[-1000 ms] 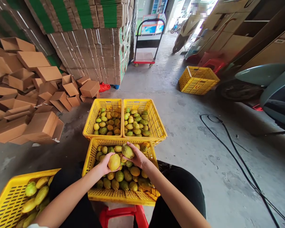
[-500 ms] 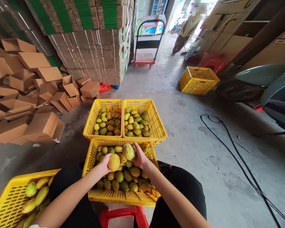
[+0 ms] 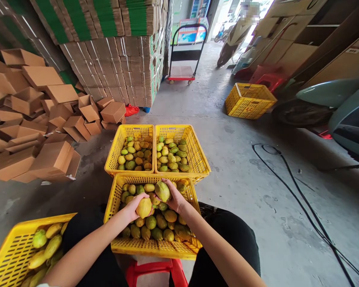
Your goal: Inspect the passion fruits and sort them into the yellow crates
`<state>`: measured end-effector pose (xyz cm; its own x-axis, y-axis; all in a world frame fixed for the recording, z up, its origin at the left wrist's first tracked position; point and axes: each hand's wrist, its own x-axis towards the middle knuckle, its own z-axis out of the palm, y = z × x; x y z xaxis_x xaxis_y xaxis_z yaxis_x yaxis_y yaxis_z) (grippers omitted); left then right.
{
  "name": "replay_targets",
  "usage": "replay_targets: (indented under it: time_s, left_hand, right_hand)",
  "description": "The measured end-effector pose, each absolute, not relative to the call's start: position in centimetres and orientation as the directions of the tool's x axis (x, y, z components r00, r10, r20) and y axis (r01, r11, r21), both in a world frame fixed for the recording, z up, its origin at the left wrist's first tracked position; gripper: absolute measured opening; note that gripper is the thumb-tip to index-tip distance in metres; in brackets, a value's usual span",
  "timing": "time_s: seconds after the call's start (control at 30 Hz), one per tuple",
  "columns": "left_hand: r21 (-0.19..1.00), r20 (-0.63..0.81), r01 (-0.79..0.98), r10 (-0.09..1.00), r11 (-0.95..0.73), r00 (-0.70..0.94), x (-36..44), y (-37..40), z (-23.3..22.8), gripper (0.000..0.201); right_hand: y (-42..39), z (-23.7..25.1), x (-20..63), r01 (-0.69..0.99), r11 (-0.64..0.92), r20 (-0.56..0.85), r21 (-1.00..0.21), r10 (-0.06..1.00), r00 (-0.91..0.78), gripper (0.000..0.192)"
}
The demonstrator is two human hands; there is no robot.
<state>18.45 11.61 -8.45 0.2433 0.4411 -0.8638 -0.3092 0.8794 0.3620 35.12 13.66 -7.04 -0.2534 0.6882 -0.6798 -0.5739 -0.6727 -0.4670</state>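
My left hand (image 3: 135, 208) is closed around a yellow papaya (image 3: 144, 207). A greener papaya (image 3: 162, 191) sits in my right hand (image 3: 174, 197), with the fingers wrapped along its far right side. Both hands are above a yellow plastic crate (image 3: 155, 252) between my knees. Many green and yellow papayas (image 3: 160, 221) fill this crate, partly hidden under my hands and forearms. The two held fruits are close together but apart.
Beyond stand two yellow crates, a left one (image 3: 108, 159) and a right one (image 3: 202, 157), holding papayas. Another crate (image 3: 8, 247) with longer fruits is at lower left. A red stool (image 3: 155, 268), cardboard boxes (image 3: 50, 159), a hand truck (image 3: 184, 73) and a black hose (image 3: 302, 199) surround me.
Both hands keep hold of their papayas and stay nearly in place. The fruit in my left hand has turned slightly and the right one has shifted a little.
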Motion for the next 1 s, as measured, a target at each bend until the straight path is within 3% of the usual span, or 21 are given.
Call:
replay_targets:
  time_s: [0.33,0.63,0.73,0.87,1.0]
  left_hand:
    - [0.349,-0.873,-0.346,0.436,0.871,0.219,18.1,11.9,-9.9,0.023]
    - [0.306,-0.91,-0.413,0.39,0.858,0.137,18.0,12.1,-9.8,0.023]
    - [0.329,-0.895,-0.381,0.414,0.864,0.165,18.1,12.0,-9.6,0.024]
    - [0.381,-0.865,-0.332,0.459,0.863,0.203,18.3,11.6,-9.4,0.018]
    - [0.347,-0.858,-0.306,0.432,0.887,0.278,18.5,11.4,-9.2,0.016]
  right_hand:
    - [13.6,-6.9,35.4,-0.615,-0.698,-0.742,-0.367,0.618,-0.26,0.024]
    - [13.5,-7.3,35.4,-0.634,-0.653,-0.692,-0.415,0.679,-0.246,0.022]
    - [13.6,-7.4,35.3,-0.617,-0.674,-0.702,-0.406,0.662,-0.261,0.022]
    - [13.4,-7.2,35.0,-0.615,-0.639,-0.649,-0.462,0.716,-0.256,0.022]
    - [13.4,-7.1,35.0,-0.674,-0.592,-0.66,-0.441,0.723,-0.203,0.019]
